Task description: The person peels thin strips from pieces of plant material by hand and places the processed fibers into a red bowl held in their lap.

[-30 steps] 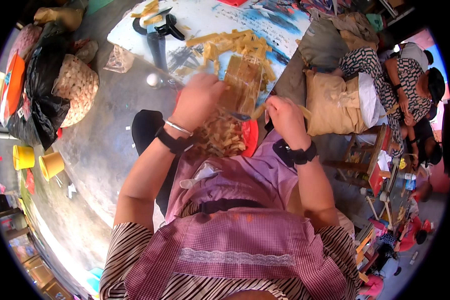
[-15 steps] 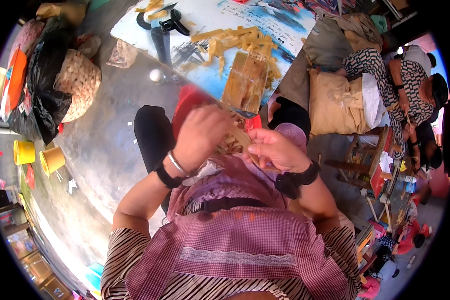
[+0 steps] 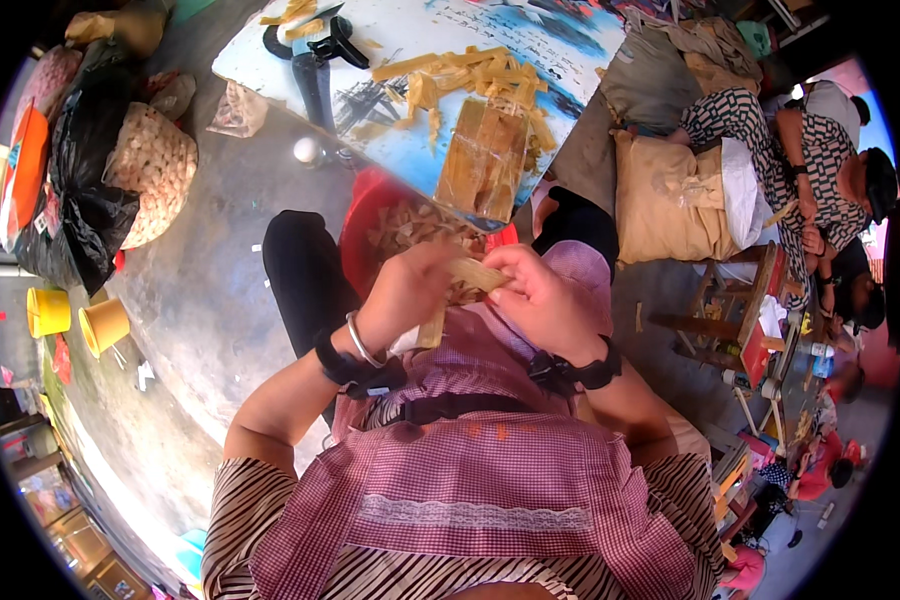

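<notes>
Above my lap both hands hold one pale yellowish, flat folded strip [image 3: 477, 273]. My left hand [image 3: 402, 292] closes round its left part, and a loose end hangs down below the palm. The right-hand end is pinched between the thumb and fingers of my right hand [image 3: 547, 300]. Just beyond the hands, between my knees, a red basin [image 3: 354, 222] contains many small tan pieces [image 3: 420, 226]. At the basin's far right, a brown block wrapped in clear film [image 3: 487, 155] lies on the table corner, beside a heap of yellowish strips [image 3: 440, 80].
The painted tabletop [image 3: 385, 165] also bears a black-handled tool [image 3: 315, 90]. Left on the floor are a black bag [image 3: 90, 170], a sack [image 3: 155, 165] and yellow buckets [image 3: 105, 322]. To the right stand a tan sack [image 3: 660, 195], a wooden stool [image 3: 735, 310] and another person [image 3: 825, 160].
My left hand has drawn back toward my lap, uncovering more of the basin. My right hand has turned and shifted slightly up. The strip now lies more level between both hands.
</notes>
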The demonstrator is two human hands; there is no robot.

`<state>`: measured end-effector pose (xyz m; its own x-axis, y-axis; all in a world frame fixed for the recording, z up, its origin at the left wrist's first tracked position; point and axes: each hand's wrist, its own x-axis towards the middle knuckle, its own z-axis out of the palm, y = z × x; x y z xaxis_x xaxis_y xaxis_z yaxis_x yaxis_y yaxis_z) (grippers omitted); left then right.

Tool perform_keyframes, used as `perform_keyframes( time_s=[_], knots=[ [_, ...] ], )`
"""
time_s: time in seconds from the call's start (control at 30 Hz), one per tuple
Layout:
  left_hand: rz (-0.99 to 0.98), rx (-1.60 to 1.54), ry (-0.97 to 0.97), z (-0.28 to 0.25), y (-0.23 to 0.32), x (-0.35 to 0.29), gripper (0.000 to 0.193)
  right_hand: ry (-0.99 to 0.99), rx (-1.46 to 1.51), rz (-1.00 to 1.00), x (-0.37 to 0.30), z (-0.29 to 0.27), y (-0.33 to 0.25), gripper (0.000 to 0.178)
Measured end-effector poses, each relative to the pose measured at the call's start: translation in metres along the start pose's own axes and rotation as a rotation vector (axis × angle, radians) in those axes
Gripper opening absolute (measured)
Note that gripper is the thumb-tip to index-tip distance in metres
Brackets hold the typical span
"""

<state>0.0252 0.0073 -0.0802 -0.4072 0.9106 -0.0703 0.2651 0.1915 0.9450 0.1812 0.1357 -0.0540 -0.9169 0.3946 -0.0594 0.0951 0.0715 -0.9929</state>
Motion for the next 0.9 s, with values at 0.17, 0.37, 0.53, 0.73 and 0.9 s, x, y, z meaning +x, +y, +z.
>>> perform_keyframes(
  time_s=[0.17,0.37,0.53,0.73,0.9],
  knots=[
    [-0.418,-0.781,-0.059,0.015,-0.005,0.006,0.021,-0.024,-0.374,-0.315,-0.002,0.021,0.004,0.040],
    [-0.500,-1.153,-0.129,0.009,-0.010,0.004,0.022,-0.045,0.157,-0.072,0.000,0.008,0.027,0.021],
    [-0.197,-0.491,0.002,0.007,0.011,0.005,0.019,0.123,0.840,0.286,-0.004,0.003,0.019,0.028],
    [0.534,0.096,-0.155,-0.002,0.032,0.010,0.021,-0.197,0.868,0.505,-0.001,-0.017,0.029,0.032],
    [0.146,0.073,-0.120,0.003,0.028,0.006,0.018,0.000,0.505,0.336,0.003,-0.003,0.014,0.030]
  ],
)
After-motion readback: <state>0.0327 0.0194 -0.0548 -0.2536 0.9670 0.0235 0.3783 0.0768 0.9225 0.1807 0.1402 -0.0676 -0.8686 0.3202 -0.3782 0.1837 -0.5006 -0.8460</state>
